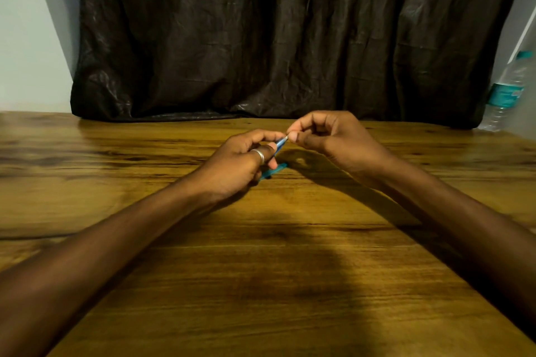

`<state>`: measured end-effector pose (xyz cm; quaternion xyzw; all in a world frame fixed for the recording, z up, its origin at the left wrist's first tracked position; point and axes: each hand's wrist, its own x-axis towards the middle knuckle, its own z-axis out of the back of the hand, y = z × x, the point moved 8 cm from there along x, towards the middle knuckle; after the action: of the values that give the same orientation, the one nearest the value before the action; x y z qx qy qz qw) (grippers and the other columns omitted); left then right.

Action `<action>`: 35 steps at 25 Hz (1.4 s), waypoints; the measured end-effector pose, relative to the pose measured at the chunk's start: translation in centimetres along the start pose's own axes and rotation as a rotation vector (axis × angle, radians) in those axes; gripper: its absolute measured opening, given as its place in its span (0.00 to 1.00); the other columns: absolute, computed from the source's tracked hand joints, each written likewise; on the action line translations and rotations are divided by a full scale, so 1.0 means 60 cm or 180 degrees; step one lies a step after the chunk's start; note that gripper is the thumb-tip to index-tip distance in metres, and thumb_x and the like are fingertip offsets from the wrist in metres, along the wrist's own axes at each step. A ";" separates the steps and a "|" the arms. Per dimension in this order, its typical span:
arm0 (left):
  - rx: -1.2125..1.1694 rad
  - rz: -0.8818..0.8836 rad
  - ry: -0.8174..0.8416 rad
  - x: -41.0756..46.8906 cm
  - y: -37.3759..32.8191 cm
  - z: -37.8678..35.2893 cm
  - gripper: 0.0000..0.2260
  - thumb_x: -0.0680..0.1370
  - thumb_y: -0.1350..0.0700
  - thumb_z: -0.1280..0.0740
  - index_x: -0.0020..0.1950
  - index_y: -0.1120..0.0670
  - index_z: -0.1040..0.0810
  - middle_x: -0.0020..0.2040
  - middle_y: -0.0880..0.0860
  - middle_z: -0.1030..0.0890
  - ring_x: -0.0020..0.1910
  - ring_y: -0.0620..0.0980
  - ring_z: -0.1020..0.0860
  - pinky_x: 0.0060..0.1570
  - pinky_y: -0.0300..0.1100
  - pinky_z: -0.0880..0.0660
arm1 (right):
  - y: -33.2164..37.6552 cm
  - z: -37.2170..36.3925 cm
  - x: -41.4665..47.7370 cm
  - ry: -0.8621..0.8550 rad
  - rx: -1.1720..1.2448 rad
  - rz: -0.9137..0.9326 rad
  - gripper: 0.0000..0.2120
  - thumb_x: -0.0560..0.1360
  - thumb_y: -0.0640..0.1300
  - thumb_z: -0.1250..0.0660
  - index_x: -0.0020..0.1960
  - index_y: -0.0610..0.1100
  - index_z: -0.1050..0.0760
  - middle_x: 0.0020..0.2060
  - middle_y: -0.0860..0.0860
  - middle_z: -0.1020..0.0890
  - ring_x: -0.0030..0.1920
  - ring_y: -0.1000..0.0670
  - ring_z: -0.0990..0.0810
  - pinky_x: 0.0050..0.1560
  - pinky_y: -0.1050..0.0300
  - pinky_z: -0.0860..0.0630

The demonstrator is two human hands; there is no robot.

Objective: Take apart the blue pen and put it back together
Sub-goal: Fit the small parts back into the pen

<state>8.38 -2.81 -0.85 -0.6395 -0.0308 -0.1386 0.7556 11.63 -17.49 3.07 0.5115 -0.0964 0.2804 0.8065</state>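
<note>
My left hand, with a silver ring on one finger, holds the blue pen above the wooden table; most of the barrel is hidden in the fist. The pen's pointed silver tip sticks out up and to the right. My right hand pinches that tip between thumb and forefinger. A separate blue pen part, probably the cap, lies on the table just under my left hand, partly covered by the fingers.
A dark crumpled cloth hangs behind the table's far edge. A clear water bottle with a teal label and cap stands at the far right.
</note>
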 end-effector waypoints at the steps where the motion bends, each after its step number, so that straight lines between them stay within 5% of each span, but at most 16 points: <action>1: 0.0018 0.0002 0.0007 -0.001 0.000 0.000 0.11 0.85 0.59 0.40 0.62 0.48 0.21 0.41 0.54 0.23 0.23 0.39 0.35 0.19 0.29 0.40 | -0.001 0.000 0.001 -0.0005 -0.0017 -0.0010 0.04 0.75 0.35 0.29 0.49 0.41 0.18 0.42 0.48 0.16 0.41 0.56 0.21 0.45 0.64 0.26; 8: 0.0261 -0.0098 -0.0050 0.002 0.000 0.005 0.11 0.85 0.59 0.39 0.61 0.49 0.20 0.41 0.53 0.22 0.21 0.37 0.30 0.20 0.27 0.37 | 0.002 -0.002 -0.001 0.0123 -0.0486 0.0148 0.04 0.76 0.38 0.29 0.50 0.42 0.18 0.40 0.49 0.17 0.39 0.58 0.22 0.42 0.66 0.26; 11: 0.0515 -0.0224 -0.0025 -0.001 -0.006 0.004 0.11 0.84 0.62 0.39 0.62 0.52 0.20 0.41 0.49 0.20 0.31 0.36 0.23 0.30 0.26 0.30 | 0.015 -0.001 -0.001 0.0130 -0.1089 0.0476 0.03 0.76 0.41 0.29 0.49 0.46 0.18 0.42 0.53 0.15 0.42 0.59 0.20 0.41 0.71 0.29; 14: 0.0990 -0.0306 0.0071 0.000 0.002 0.008 0.12 0.84 0.57 0.37 0.63 0.47 0.18 0.49 0.51 0.15 0.49 0.48 0.17 0.47 0.41 0.21 | 0.030 -0.006 -0.008 0.0208 -0.1683 0.0739 0.04 0.76 0.42 0.29 0.49 0.47 0.17 0.43 0.55 0.16 0.45 0.59 0.20 0.41 0.71 0.31; 22: 0.1333 -0.0368 0.0076 -0.003 0.001 0.010 0.11 0.84 0.54 0.37 0.63 0.44 0.19 0.50 0.48 0.15 0.52 0.49 0.16 0.56 0.54 0.20 | 0.020 -0.012 -0.008 0.0376 -0.1384 0.0583 0.03 0.77 0.42 0.31 0.49 0.47 0.19 0.44 0.54 0.17 0.46 0.57 0.19 0.44 0.67 0.27; 28: 0.1441 -0.0364 0.0193 -0.008 -0.001 0.007 0.11 0.84 0.54 0.37 0.62 0.42 0.19 0.46 0.51 0.15 0.48 0.62 0.18 0.39 0.49 0.25 | 0.024 -0.019 -0.014 0.0563 -0.1656 0.0676 0.03 0.78 0.41 0.32 0.51 0.44 0.20 0.43 0.53 0.18 0.36 0.68 0.25 0.36 0.73 0.32; 35: 0.1480 -0.0393 0.0245 -0.012 -0.012 0.004 0.11 0.84 0.54 0.38 0.60 0.40 0.20 0.46 0.51 0.15 0.49 0.64 0.18 0.39 0.49 0.26 | 0.017 -0.020 -0.012 0.0634 -0.1511 0.0664 0.04 0.79 0.43 0.33 0.50 0.46 0.20 0.43 0.54 0.18 0.41 0.63 0.22 0.40 0.70 0.30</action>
<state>7.56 -2.53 -0.28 -0.4395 -0.0721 -0.1979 0.8732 10.31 -16.34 3.01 0.2654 -0.1318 0.3804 0.8761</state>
